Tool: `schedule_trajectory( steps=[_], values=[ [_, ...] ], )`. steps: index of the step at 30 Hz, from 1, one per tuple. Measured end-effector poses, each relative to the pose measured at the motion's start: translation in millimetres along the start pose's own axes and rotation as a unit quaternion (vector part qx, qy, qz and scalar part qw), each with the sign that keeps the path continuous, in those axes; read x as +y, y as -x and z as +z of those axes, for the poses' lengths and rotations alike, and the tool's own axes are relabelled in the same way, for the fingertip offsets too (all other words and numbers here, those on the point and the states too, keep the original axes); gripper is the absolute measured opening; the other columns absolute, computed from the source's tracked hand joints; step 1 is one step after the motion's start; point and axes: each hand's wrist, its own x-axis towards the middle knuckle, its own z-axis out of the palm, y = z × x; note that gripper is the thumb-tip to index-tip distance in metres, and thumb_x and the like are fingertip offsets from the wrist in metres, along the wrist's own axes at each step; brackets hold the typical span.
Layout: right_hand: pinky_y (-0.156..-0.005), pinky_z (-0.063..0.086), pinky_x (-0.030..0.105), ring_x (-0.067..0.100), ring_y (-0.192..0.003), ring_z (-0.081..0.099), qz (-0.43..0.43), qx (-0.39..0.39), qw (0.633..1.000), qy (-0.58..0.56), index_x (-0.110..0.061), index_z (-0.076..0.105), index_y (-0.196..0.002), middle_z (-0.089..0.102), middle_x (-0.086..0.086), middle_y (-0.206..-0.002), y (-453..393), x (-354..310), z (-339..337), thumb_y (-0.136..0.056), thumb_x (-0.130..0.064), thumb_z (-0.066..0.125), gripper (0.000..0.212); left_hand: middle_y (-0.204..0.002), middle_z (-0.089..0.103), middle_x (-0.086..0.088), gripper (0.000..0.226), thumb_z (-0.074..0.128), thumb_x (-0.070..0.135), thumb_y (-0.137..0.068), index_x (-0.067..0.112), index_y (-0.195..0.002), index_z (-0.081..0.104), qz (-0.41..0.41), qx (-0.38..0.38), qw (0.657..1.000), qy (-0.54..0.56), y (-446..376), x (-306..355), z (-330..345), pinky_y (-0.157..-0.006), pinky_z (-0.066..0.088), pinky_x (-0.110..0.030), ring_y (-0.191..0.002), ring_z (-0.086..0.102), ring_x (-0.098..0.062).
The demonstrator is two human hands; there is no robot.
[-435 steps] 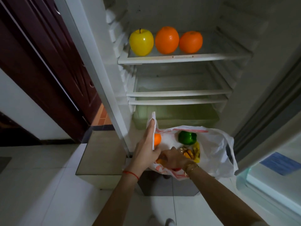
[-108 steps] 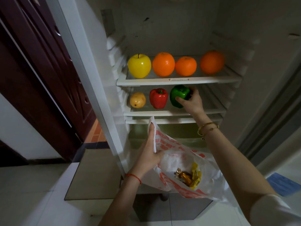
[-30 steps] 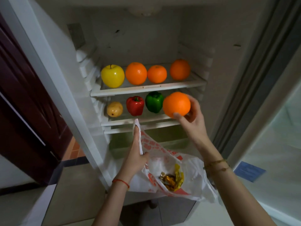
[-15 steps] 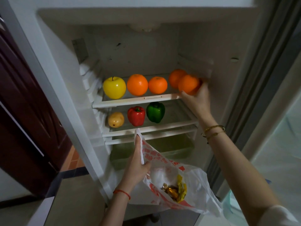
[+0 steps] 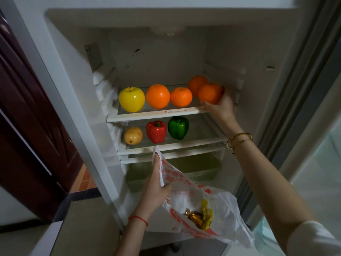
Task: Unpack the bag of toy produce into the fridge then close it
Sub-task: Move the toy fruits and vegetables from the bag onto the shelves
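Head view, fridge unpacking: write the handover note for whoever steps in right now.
Left hand: pinches the bag open by its rim.
Right hand: holds an orange at the right end of the upper shelf, not yet let go.
Done: yellow apple and three oranges on the upper shelf; pear, red pepper and green pepper on the shelf below.
Left: release the orange, unpack the yellow and brown items lying in the bag, close the fridge.
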Motion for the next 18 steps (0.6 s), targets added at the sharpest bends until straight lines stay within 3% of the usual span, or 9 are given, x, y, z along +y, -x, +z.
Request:
schedule_trajectory(
  steps=[3, 5, 8, 9, 11, 13, 15, 17, 18],
  values=[
    [-0.093, 0.046, 0.030, 0.014, -0.111, 0.053, -0.004, -0.005, 0.999, -0.033, -0.010, 0.039, -0.135, 0.052, -0.001, -0.123, 15, -1, -6, -0.075, -0.026, 0.082, 0.075, -0.163, 0.012, 0.008, 0.118, 0.067, 0.006, -0.086, 0.069, -0.134, -0.020, -0.002, -0.002, 1.000, 0.006, 3, -2, 0, -0.100, 0.051, -0.036, -0.143, 0.032, -0.015],
    [-0.091, 0.043, 0.024, 0.009, -0.110, 0.052, -0.021, 0.034, 0.999, -0.037, -0.011, 0.045, -0.132, 0.052, -0.004, -0.122, 33, 1, -12, -0.080, -0.027, 0.078, 0.063, -0.163, 0.012, 0.008, 0.117, 0.067, 0.005, -0.086, 0.068, -0.136, -0.018, -0.007, -0.003, 1.000, 0.011, 6, -3, 1, -0.104, 0.048, -0.042, -0.146, 0.026, -0.016],
    [-0.077, 0.049, 0.016, 0.011, -0.088, 0.063, -0.059, 0.049, 0.997, -0.021, -0.010, 0.063, -0.104, 0.067, 0.001, -0.096, 69, 11, -17, -0.086, -0.025, 0.070, 0.025, -0.162, 0.013, 0.010, 0.116, 0.065, 0.001, -0.086, 0.067, -0.137, -0.015, -0.013, -0.014, 0.999, 0.031, 12, 0, 1, -0.108, 0.045, -0.042, -0.146, 0.025, -0.014],
    [-0.069, 0.049, 0.014, 0.012, -0.077, 0.064, -0.057, 0.005, 0.998, -0.017, -0.008, 0.066, -0.092, 0.068, 0.003, -0.083, 84, 15, -18, -0.089, -0.023, 0.067, 0.015, -0.162, 0.010, 0.012, 0.115, 0.065, 0.000, -0.086, 0.065, -0.138, -0.015, -0.012, -0.018, 0.999, 0.032, 14, 1, 1, -0.110, 0.041, -0.040, -0.147, 0.021, -0.012],
    [-0.063, 0.053, 0.019, 0.013, -0.064, 0.066, -0.017, -0.144, 0.989, 0.000, -0.007, 0.070, -0.077, 0.071, 0.007, -0.071, 117, 29, -18, -0.093, -0.019, 0.061, 0.022, -0.160, 0.006, 0.017, 0.112, 0.066, 0.000, -0.086, 0.060, -0.139, -0.014, -0.009, -0.021, 0.999, 0.034, 19, 3, 1, -0.112, 0.038, -0.029, -0.146, 0.014, -0.005],
    [-0.060, 0.055, 0.020, 0.008, -0.059, 0.068, 0.043, -0.319, 0.945, 0.065, -0.011, 0.073, -0.074, 0.074, 0.004, -0.069, 147, 48, -11, -0.093, -0.020, 0.060, 0.025, -0.155, 0.007, 0.022, 0.110, 0.066, -0.001, -0.086, 0.056, -0.141, -0.011, -0.010, -0.020, 0.999, 0.032, 23, 2, 1, -0.098, 0.039, -0.005, -0.142, 0.014, 0.000],
    [-0.059, 0.055, 0.017, 0.008, -0.057, 0.068, 0.102, -0.437, 0.877, 0.171, -0.011, 0.073, -0.081, 0.073, 0.000, -0.072, 168, 81, 6, -0.094, -0.021, 0.059, 0.022, -0.148, 0.011, 0.028, 0.109, 0.066, 0.000, -0.086, 0.054, -0.140, -0.011, -0.014, -0.019, 0.999, 0.022, 28, 2, 1, -0.083, 0.035, 0.005, -0.137, 0.018, 0.003],
    [-0.056, 0.044, 0.014, 0.011, -0.058, 0.057, 0.088, -0.475, 0.826, 0.291, -0.008, 0.068, -0.084, 0.062, 0.000, -0.070, 188, 121, 28, -0.095, -0.016, 0.051, 0.022, -0.142, 0.012, 0.035, 0.111, 0.067, 0.002, -0.086, 0.058, -0.140, -0.013, -0.005, -0.019, 1.000, 0.014, 32, 3, 2, -0.088, 0.044, -0.004, -0.137, 0.026, -0.002],
    [-0.058, 0.039, 0.016, 0.012, -0.061, 0.051, 0.073, -0.469, 0.815, 0.333, -0.007, 0.067, -0.089, 0.056, 0.001, -0.071, 197, 142, 36, -0.095, -0.015, 0.049, 0.021, -0.142, 0.013, 0.035, 0.113, 0.066, 0.002, -0.086, 0.062, -0.139, -0.014, 0.000, -0.017, 1.000, 0.008, 34, 3, 2, -0.092, 0.051, -0.017, -0.138, 0.035, -0.013]
  ],
)
